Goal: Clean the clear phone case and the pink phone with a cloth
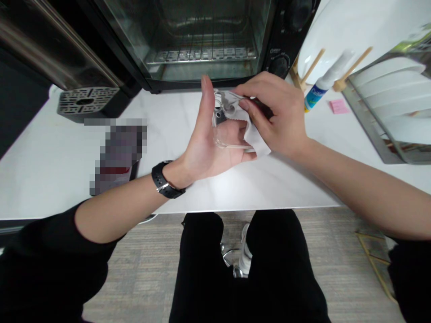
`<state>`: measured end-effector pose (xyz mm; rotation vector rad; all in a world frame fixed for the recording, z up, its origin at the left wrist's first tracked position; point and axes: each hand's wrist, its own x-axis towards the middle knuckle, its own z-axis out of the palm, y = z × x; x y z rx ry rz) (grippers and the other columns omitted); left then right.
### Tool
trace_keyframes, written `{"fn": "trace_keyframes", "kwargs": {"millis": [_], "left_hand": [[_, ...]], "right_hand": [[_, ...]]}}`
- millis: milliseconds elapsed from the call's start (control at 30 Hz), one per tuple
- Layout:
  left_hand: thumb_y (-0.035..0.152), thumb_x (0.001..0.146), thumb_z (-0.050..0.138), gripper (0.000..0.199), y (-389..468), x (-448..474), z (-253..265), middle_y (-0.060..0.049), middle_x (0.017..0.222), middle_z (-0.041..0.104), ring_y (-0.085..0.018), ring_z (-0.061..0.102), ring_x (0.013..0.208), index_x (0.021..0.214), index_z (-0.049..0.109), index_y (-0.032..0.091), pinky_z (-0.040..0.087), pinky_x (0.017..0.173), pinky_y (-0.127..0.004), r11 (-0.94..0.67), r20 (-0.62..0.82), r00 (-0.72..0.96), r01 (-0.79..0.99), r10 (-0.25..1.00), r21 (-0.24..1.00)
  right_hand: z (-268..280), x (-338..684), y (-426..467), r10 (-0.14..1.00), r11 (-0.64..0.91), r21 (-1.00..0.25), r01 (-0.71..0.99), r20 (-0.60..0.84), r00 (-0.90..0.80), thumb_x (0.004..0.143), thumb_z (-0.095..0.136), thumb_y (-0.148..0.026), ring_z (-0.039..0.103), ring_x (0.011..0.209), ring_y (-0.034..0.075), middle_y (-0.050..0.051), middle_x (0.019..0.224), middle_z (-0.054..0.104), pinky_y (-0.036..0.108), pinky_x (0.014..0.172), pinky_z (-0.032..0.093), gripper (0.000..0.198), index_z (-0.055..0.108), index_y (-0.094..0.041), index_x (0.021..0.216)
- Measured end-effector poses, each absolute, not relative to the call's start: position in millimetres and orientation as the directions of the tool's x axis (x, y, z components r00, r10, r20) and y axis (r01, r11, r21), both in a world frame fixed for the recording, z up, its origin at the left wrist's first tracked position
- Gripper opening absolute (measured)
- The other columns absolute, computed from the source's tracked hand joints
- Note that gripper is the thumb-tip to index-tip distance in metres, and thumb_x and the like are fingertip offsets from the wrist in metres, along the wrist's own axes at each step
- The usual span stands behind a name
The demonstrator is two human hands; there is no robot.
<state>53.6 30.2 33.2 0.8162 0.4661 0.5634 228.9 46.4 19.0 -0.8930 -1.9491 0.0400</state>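
My left hand (pixel 202 150), palm up with its thumb raised, supports a clear phone case (pixel 232 133). The palm shows through the clear back, and holes sit near the case's upper left corner. My right hand (pixel 278 110) pinches a light grey wiping cloth (pixel 257 134) with zigzag-cut edges. Bunched folds of the cloth press against the upper part of the case, and a loose flap hangs over its right end. The right fingertips are partly hidden by the cloth. Both hands are above the white counter (pixel 242 188).
Behind my hands stands a black toaster oven (pixel 208 72). A blurred-out phone (pixel 117 157) and a machine's drip tray (pixel 89 101) are at left. To the right are a spray bottle (pixel 316 94), pink sticky notes (pixel 339 106) and a metal rack (pixel 367 121) with white dishes.
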Motion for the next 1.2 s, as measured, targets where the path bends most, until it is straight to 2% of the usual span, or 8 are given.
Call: {"fn": "trace_keyframes", "kwargs": {"millis": [133, 267, 500, 700, 800, 933, 1033, 1200], "left_hand": [[0.099, 0.083, 0.015, 0.105, 29, 51, 29, -0.008, 0.106, 0.075, -0.030, 0.069, 0.115, 0.118, 0.075, 0.020, 0.053, 0.105, -0.044, 0.586, -0.094, 0.856, -0.264, 0.509, 0.766], [0.099, 0.082, 0.026, 0.099, 28, 52, 26, -0.007, 0.129, 0.072, -0.030, 0.068, 0.121, 0.121, 0.075, 0.023, 0.052, 0.110, -0.045, 0.577, -0.101, 0.871, -0.227, 0.481, 0.785], [0.090, 0.093, 0.019, 0.094, 24, 55, 31, -0.011, 0.127, 0.074, -0.033, 0.065, 0.127, 0.116, 0.074, 0.017, 0.055, 0.104, -0.045, 0.532, -0.058, 0.837, -0.291, 0.545, 0.795], [0.097, 0.086, 0.017, 0.101, 24, 53, 30, -0.009, 0.134, 0.072, -0.032, 0.065, 0.130, 0.130, 0.072, 0.025, 0.055, 0.105, -0.047, 0.507, -0.088, 0.839, -0.237, 0.537, 0.828], [0.095, 0.086, 0.029, 0.093, 24, 54, 29, -0.008, 0.132, 0.073, -0.033, 0.066, 0.129, 0.125, 0.074, 0.023, 0.055, 0.104, -0.042, 0.512, -0.111, 0.834, -0.222, 0.541, 0.830], [0.092, 0.084, 0.040, 0.082, 28, 56, 26, -0.011, 0.108, 0.079, -0.032, 0.069, 0.122, 0.109, 0.073, 0.021, 0.055, 0.103, -0.041, 0.537, -0.085, 0.822, -0.285, 0.563, 0.794], [0.094, 0.083, 0.037, 0.087, 30, 56, 27, -0.012, 0.098, 0.078, -0.031, 0.070, 0.116, 0.108, 0.073, 0.019, 0.056, 0.100, -0.037, 0.500, -0.059, 0.761, -0.364, 0.646, 0.786], [0.093, 0.089, 0.015, 0.100, 29, 53, 36, -0.008, 0.095, 0.075, -0.022, 0.073, 0.089, 0.114, 0.075, 0.017, 0.059, 0.092, -0.033, 0.434, -0.010, 0.645, -0.503, 0.765, 0.747]], "right_hand": [[19, 229, 47, 0.595, 0.743, -0.386, 0.547, 0.755, -0.276, 0.104, 0.056, -0.049, 0.069, 0.086, 0.027, 0.004, 0.091, 0.075, 0.042, 0.079, 0.053, 0.025, 0.069, -0.032, 0.091], [18, 230, 50, 0.648, 0.678, -0.392, 0.622, 0.719, -0.252, 0.100, 0.059, -0.060, 0.062, 0.069, 0.023, 0.002, 0.069, 0.063, 0.038, 0.067, 0.048, 0.043, 0.057, -0.027, 0.072], [19, 227, 45, 0.621, 0.752, -0.379, 0.540, 0.682, -0.386, 0.107, 0.043, -0.049, 0.067, 0.102, 0.025, 0.005, 0.109, 0.073, 0.040, 0.091, 0.054, 0.028, 0.066, -0.034, 0.110], [20, 228, 46, 0.634, 0.680, -0.406, 0.611, 0.745, -0.210, 0.099, 0.057, -0.062, 0.060, 0.073, 0.024, 0.004, 0.075, 0.063, 0.040, 0.072, 0.051, 0.043, 0.056, -0.027, 0.074], [18, 229, 47, 0.607, 0.681, -0.362, 0.637, 0.766, -0.213, 0.100, 0.056, -0.062, 0.059, 0.071, 0.023, 0.004, 0.072, 0.061, 0.039, 0.070, 0.049, 0.047, 0.052, -0.026, 0.070], [18, 230, 48, 0.613, 0.726, -0.340, 0.598, 0.714, -0.339, 0.108, 0.046, -0.044, 0.068, 0.097, 0.024, 0.004, 0.102, 0.074, 0.039, 0.088, 0.053, 0.025, 0.067, -0.032, 0.102], [20, 233, 52, 0.588, 0.760, -0.325, 0.563, 0.713, -0.381, 0.109, 0.046, -0.038, 0.070, 0.105, 0.024, 0.004, 0.114, 0.077, 0.039, 0.092, 0.054, 0.026, 0.070, -0.034, 0.116], [19, 242, 64, 0.507, 0.758, -0.255, 0.600, 0.809, -0.298, 0.107, 0.054, -0.026, 0.071, 0.099, 0.022, 0.007, 0.102, 0.079, 0.037, 0.090, 0.053, 0.021, 0.075, -0.022, 0.108]]}}
